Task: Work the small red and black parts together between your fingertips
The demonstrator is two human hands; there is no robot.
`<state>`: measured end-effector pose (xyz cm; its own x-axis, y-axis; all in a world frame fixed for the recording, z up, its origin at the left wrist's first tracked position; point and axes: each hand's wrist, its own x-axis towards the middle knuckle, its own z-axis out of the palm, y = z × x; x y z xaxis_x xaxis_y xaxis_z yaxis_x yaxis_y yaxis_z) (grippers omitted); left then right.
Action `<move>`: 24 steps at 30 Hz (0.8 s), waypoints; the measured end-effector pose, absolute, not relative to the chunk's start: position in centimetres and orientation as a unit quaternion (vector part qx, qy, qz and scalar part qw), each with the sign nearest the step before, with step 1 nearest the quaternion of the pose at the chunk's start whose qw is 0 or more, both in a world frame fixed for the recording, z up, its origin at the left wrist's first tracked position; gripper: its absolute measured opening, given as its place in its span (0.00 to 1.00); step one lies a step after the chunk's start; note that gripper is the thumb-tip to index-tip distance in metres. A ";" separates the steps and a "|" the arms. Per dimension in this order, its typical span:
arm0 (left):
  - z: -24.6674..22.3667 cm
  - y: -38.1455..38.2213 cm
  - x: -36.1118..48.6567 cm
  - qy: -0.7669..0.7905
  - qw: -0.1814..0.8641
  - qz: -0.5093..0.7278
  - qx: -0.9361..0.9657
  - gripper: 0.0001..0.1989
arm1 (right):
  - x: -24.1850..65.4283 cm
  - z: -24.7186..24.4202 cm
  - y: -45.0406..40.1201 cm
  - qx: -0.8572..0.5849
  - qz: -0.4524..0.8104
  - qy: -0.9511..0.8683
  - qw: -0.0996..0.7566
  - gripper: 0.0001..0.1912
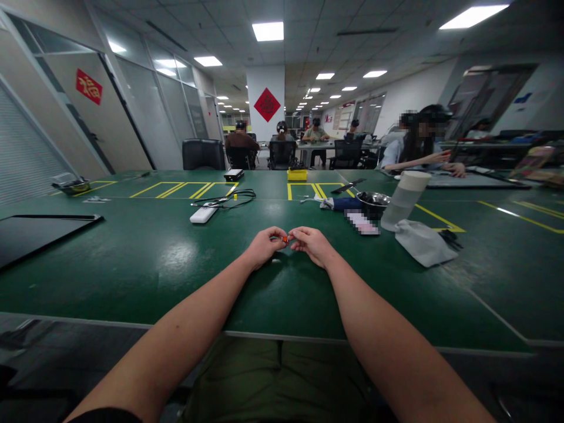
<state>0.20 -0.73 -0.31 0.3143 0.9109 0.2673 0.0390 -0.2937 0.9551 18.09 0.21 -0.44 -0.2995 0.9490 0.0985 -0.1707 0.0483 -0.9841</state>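
Observation:
Both hands meet over the middle of the green table [185,294]. My left hand [264,247] is closed, its thumb and fingertips pinching a small orange-red object [285,239]. Close against the right side of that object is my right hand [312,245], its thumb and index fingertip brought together there and its other fingers curled. Whether the right fingertips grip the object or only touch it is too small to tell. The object's shape is mostly hidden by the fingers.
A white power bank [203,213] with a black cable lies left. To the right are a steel bowl [374,201], a translucent bottle [403,202] and a pale pouch [425,244]. A black tray [39,235] lies far left. Across the table a person works.

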 end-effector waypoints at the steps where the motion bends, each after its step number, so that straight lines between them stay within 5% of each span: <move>1: -0.3 -0.7 0.2 0.361 0.472 0.462 0.659 0.10 | 18.1 -0.4 0.2 -0.356 0.591 -0.549 0.472 0.13; 12: -0.1 -1.0 0.4 0.354 0.503 0.459 0.642 0.12 | 17.8 -0.5 0.0 -0.358 0.559 -0.575 0.478 0.16; 24: -0.7 -0.8 0.4 0.364 0.489 0.434 0.663 0.12 | 17.4 -0.3 -0.3 -0.382 0.487 -0.614 0.489 0.09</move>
<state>0.43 -0.75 -0.70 0.3576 0.9079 0.2186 0.0584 -0.2553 0.9651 17.42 -0.28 -0.31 -0.2286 0.9463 0.2287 -0.0067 0.2334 -0.9724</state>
